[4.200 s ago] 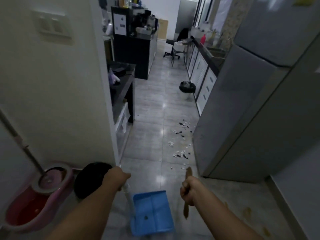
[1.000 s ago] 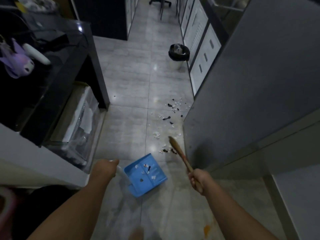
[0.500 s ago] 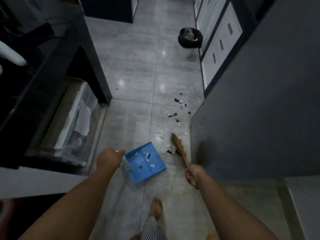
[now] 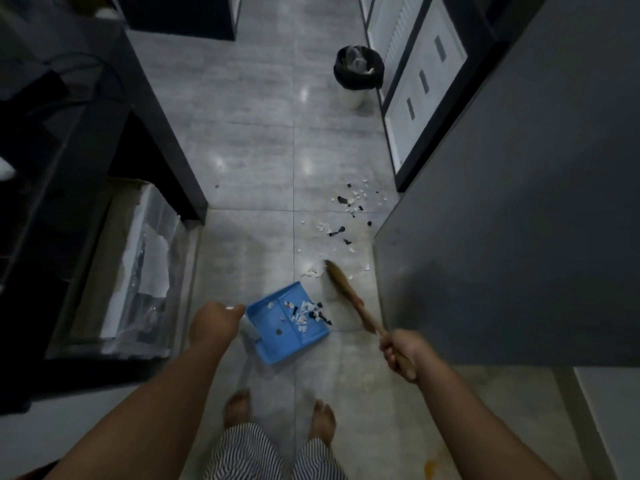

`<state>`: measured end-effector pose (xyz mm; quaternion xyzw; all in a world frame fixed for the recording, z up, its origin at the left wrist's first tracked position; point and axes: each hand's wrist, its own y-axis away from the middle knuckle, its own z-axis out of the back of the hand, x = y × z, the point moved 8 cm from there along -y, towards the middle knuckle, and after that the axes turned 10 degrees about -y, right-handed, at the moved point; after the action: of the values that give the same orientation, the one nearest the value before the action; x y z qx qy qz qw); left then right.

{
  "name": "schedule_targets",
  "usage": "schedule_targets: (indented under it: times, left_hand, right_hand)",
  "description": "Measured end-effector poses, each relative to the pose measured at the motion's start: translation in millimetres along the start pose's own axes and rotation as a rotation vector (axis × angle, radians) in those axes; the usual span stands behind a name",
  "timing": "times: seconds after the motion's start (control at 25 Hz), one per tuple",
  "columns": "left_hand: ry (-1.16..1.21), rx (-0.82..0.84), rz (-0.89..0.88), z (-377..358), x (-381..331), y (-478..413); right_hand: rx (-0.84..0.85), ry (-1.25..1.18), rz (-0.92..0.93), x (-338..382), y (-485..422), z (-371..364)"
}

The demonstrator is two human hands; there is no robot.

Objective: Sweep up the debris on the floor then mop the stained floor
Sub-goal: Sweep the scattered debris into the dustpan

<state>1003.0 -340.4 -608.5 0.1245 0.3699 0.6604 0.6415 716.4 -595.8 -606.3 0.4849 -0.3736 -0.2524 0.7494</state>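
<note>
A narrow kitchen passage has a glossy grey tiled floor [image 4: 256,140], with a dark worktop [image 4: 52,140] on the left and a tall grey metal refrigerator [image 4: 502,220] on the right. Far along the passage, a small white waste bin with a black plastic liner [image 4: 358,76] stands on the floor just beside the white cabinet doors with dark handles [image 4: 420,84]. Under the left worktop there is a clear plastic storage box [image 4: 135,271] with white papers inside. In the middle of the floor, near the corner of the refrigerator, scattered white and black debris pieces [image 4: 349,209] lie on the tiles. Nearer, a flat blue plastic dustpan [image 4: 289,322] rests on the floor and already carries some white and black scraps on its right part. The left hand [image 4: 214,322] is closed around the white handle of the dustpan. The right hand [image 4: 403,353] is closed around the wooden handle of a small brown hand broom [image 4: 346,291], which is slightly blurred; its bristle end is on the floor just beyond the far right corner of the dustpan, beside a few white scraps. Two bare feet [image 4: 239,408] and black-and-white striped trousers [image 4: 263,452] show at the near edge. A small orange stain [image 4: 431,467] is on the floor at the near right.
</note>
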Motion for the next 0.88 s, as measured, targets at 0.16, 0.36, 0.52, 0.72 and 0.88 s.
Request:
schedule_targets:
  times: [0.16, 0.36, 0.52, 0.72, 0.88]
  left_hand:
    - [0.030, -0.033, -0.035, 25.4, 3.6, -24.2]
    - [-0.039, -0.015, -0.090, 42.7, 7.4, -48.0]
    - [-0.058, 0.035, -0.115, 45.0, 2.9, -52.1]
    - [-0.065, 0.050, -0.171, 65.3, -7.4, -51.3]
    - [-0.024, 0.023, -0.114, 89.6, -9.8, -51.7]
  right_hand:
    - [-0.118, -0.088, 0.063, 11.3, -25.6, -30.2]
    - [-0.129, -0.103, 0.053, -5.2, -43.1, -84.4]
    - [-0.070, -0.071, 0.004, -30.5, -11.0, -106.2]
    - [-0.012, -0.109, -0.017, -26.3, 36.2, -84.7]
    - [-0.046, -0.146, 0.024, -2.1, 37.8, -71.6]
